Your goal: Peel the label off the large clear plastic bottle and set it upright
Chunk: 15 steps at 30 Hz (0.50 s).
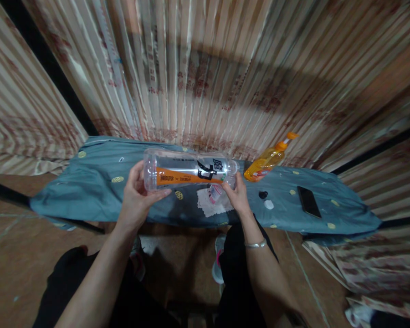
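Observation:
A clear plastic bottle [187, 169] with a silver and orange label lies sideways in the air between my two hands, above the cloth-covered table. My left hand [138, 193] grips its base end, thumb along the lower side. Around the neck end, at the right, the fingers of my right hand [237, 193] are closed. Below the bottle, a small clear container with a pink label [215, 193] rests on a white paper napkin [207, 208]. Just right of my right hand stands a pump bottle of orange liquid [264, 163].
The table [102, 175] wears a blue-green cloth with yellow patterns. On its right side are a small black cap-like piece [263, 194], a white round piece [269, 204] and a black phone [309, 201]. Striped curtains [205, 91] hang behind, with dark poles at both sides.

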Available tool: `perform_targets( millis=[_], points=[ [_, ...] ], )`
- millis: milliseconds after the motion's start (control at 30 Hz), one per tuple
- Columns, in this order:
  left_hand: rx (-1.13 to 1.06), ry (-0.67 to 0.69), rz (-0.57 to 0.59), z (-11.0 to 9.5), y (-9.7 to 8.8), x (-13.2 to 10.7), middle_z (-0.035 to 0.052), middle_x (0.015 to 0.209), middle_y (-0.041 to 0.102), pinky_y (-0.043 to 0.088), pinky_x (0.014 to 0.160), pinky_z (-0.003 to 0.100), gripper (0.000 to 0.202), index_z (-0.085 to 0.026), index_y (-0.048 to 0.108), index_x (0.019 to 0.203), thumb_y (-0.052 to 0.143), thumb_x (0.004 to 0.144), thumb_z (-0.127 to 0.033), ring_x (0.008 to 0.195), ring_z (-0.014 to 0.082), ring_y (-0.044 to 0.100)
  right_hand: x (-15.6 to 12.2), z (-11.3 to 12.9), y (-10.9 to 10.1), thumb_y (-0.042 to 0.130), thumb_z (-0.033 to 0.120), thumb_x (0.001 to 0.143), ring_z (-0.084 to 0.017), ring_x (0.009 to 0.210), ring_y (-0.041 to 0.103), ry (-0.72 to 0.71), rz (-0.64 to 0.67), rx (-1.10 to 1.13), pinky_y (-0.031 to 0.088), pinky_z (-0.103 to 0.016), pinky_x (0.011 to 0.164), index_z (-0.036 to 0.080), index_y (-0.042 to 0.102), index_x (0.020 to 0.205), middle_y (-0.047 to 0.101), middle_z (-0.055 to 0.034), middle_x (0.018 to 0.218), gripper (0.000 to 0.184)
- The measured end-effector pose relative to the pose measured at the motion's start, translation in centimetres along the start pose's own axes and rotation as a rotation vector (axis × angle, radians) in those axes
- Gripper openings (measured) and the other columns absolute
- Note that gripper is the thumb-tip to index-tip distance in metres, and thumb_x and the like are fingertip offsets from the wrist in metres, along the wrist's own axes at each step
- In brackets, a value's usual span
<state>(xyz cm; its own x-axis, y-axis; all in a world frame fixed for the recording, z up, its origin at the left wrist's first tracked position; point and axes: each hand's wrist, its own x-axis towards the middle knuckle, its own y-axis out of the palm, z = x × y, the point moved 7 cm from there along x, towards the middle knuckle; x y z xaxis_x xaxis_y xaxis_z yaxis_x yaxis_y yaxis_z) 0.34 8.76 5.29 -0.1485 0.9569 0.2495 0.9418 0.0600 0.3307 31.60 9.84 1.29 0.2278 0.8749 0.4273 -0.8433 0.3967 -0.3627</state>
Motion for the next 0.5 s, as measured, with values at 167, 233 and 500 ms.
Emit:
perform_targets(
  millis=[167, 233, 500],
  points=[
    [0.013, 0.030, 0.006, -0.17, 0.06, -0.05, 0.0045, 0.114, 0.072, 0.067, 0.075, 0.038, 0.082, -0.025, 0.061, 0.120, 0.096, 0.047, -0.017, 0.101, 0.0278, 0.073, 0.02, 0.17, 0.02, 0.068, 0.044, 0.079, -0.027, 0.102, 0.064, 0.001, 0.007, 0.009, 0.050, -0.041, 0.094, 0.020, 0.058, 0.121, 0.070, -0.0084, 0.109, 0.049],
    [0.016, 0.029, 0.004, -0.20, 0.09, -0.08, 0.0046, 0.113, 0.073, 0.068, 0.075, 0.038, 0.082, -0.026, 0.061, 0.120, 0.096, 0.046, -0.017, 0.101, 0.0282, 0.073, 0.02, 0.20, 0.04, 0.067, 0.044, 0.080, -0.027, 0.102, 0.064, -0.003, 0.011, 0.013, 0.049, -0.040, 0.094, 0.020, 0.058, 0.121, 0.070, -0.0088, 0.109, 0.048],
    [0.019, 0.015, 0.015, -0.45, 0.31, -0.21, 0.0021, 0.110, 0.073, 0.067, 0.077, 0.037, 0.080, -0.023, 0.059, 0.119, 0.096, 0.048, -0.018, 0.102, 0.0280, 0.073, 0.03, 0.32, -0.01, 0.066, 0.046, 0.078, -0.029, 0.099, 0.065, 0.021, 0.007, 0.001, 0.051, -0.044, 0.092, 0.017, 0.058, 0.119, 0.071, -0.0108, 0.107, 0.051]
  ],
)
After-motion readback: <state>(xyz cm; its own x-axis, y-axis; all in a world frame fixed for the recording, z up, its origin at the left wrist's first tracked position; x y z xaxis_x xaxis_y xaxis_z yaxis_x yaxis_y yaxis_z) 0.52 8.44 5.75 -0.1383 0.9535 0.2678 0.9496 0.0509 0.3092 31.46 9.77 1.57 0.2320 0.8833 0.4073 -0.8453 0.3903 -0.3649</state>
